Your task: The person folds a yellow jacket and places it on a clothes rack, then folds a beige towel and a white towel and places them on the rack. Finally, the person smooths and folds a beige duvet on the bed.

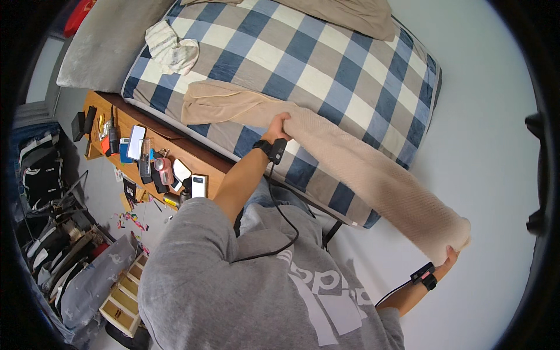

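Note:
A long, beige textured blanket (367, 168) lies folded into a strip across a bed with a blue, white and brown checked cover (319, 78). My left hand (277, 127) grips the near edge of the blanket about midway along, thumb on top. At the lower right, my right hand (448, 261) holds the other end out past the bed, its fingers partly hidden by the cloth. The far left part of the blanket rests loosely on the cover. A crumpled pale striped cloth (175, 50) lies on the bed at the upper left.
Left of the bed stands a wooden table (210, 168) with a phone (136, 142), a pink-lidded container (163, 170) and other small items. A grey cushion (105, 43), hanging clothes (43, 170), a wooden compartment box (120, 306) and small scattered pieces (131, 218) are also there.

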{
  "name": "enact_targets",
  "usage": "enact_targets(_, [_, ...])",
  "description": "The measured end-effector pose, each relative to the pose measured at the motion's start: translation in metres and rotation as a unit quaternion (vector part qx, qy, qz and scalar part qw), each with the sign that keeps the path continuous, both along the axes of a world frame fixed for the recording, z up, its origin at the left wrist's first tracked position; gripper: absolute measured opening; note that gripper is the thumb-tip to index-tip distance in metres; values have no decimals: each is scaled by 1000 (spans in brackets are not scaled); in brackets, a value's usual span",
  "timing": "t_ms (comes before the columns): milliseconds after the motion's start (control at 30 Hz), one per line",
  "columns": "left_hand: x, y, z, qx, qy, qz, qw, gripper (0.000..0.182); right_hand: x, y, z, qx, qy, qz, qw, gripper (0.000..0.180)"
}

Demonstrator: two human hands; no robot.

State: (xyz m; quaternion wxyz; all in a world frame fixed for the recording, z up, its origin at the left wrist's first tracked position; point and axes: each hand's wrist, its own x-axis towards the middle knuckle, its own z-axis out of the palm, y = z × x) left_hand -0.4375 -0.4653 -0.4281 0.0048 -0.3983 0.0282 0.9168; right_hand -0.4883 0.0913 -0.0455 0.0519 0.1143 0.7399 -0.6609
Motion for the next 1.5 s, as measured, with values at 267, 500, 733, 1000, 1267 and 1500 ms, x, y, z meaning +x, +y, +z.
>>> enact_targets(267, [-31,-88,145,-107,88,87,987,41,3,148,-13,24,246,-123,961,52])
enact_targets(500, [-32,30,153,-43,-28,-70,996,24,-62,181,114,-84,388,-180,900,47])
enact_targets(733, [-50,-4,254,-142,177,-64,972,26,-63,158,163,-83,438,-218,868,41])
enact_targets(1000, [-78,-17,329,-223,248,-46,942,36,-22,176,142,-86,430,-322,839,34])
enact_targets(1267, [-81,-27,390,68,559,-76,823,46,-31,223,163,-190,481,-275,811,51])
enact_targets(1500, [-56,40,406,-75,523,-69,846,49,-52,-49,19,-625,276,246,687,72])
